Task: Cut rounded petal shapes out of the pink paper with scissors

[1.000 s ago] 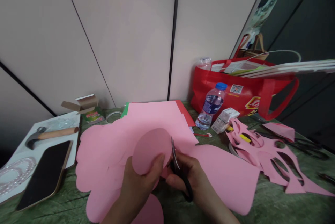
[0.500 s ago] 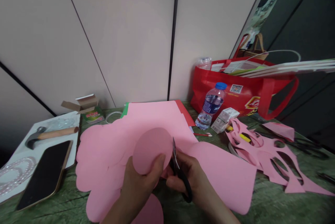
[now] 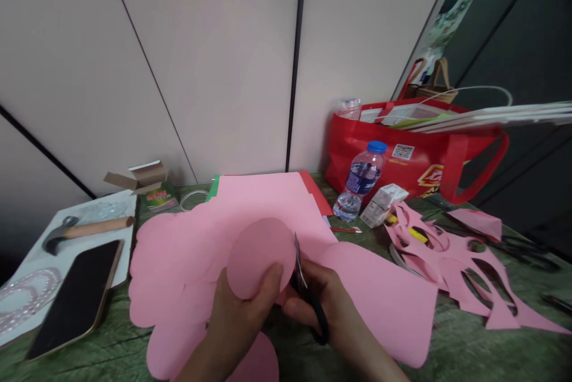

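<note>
My left hand (image 3: 243, 313) grips a round pink paper disc (image 3: 259, 254), its thumb pressed on the front face near the lower right edge. In my right hand (image 3: 324, 298) is a pair of scissors (image 3: 318, 316) with black handles, the blades pointing up along the disc's right edge. Whether the blades touch the paper I cannot tell. Beneath and behind both hands lie pink paper shapes: a scalloped one (image 3: 165, 269) to the left and a large sheet with rounded corners (image 3: 388, 304) to the right.
At left, a hammer (image 3: 89, 228), a phone (image 3: 75, 298) and beads (image 3: 31, 298) lie near an opened small box (image 3: 154, 188). Rightward stand a water bottle (image 3: 357, 182), a white carton (image 3: 383, 204) and a red bag (image 3: 402, 149). Pink paper offcuts (image 3: 451, 263) and black scissors (image 3: 527, 251) lie at far right.
Almost nothing differs. The paper disc is turned very slightly, and both hands keep the same place and hold.
</note>
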The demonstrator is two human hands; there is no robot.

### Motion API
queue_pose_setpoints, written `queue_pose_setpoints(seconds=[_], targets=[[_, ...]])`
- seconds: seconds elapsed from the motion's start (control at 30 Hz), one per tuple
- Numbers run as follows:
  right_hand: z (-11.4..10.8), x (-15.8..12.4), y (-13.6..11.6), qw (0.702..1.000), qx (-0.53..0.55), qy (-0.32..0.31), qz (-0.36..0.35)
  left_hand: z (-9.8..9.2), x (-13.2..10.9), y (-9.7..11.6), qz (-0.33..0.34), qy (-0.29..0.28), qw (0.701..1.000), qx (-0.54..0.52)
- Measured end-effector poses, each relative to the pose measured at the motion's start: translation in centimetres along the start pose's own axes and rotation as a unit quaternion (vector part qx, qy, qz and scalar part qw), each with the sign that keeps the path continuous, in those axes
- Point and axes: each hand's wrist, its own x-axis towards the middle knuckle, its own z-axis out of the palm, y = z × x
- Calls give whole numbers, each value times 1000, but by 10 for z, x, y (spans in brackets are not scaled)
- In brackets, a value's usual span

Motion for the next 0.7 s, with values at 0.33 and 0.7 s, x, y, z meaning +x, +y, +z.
queue_pose_setpoints(seconds=[0.33, 0.7], targets=[[0, -1, 1, 1000, -23, 8, -5, 0, 0, 3, 7, -25, 1000, -2], [2, 0, 2, 998, -57, 30, 20, -3, 0, 6, -1, -41, 999, 1]])
